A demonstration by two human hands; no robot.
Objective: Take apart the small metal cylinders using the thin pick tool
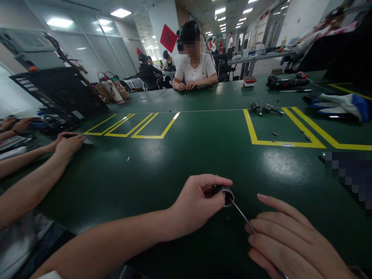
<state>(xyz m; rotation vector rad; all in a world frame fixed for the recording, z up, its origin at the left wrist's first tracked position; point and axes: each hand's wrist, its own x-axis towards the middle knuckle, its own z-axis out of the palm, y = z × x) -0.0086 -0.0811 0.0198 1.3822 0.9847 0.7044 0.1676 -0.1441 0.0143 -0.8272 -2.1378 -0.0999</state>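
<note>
bare forearms, left hand (197,205), right hand (293,244)

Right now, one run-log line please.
left hand: shut on small metal cylinder | right hand: holds thin metal rod, tip at cylinder | surface: green table

A big open workshop hall. Long green worktables (162,162) marked with yellow tape outlines (136,130) run under ceiling light panels (120,12). Seated workers (194,66) handle small metal parts (263,108).
</note>
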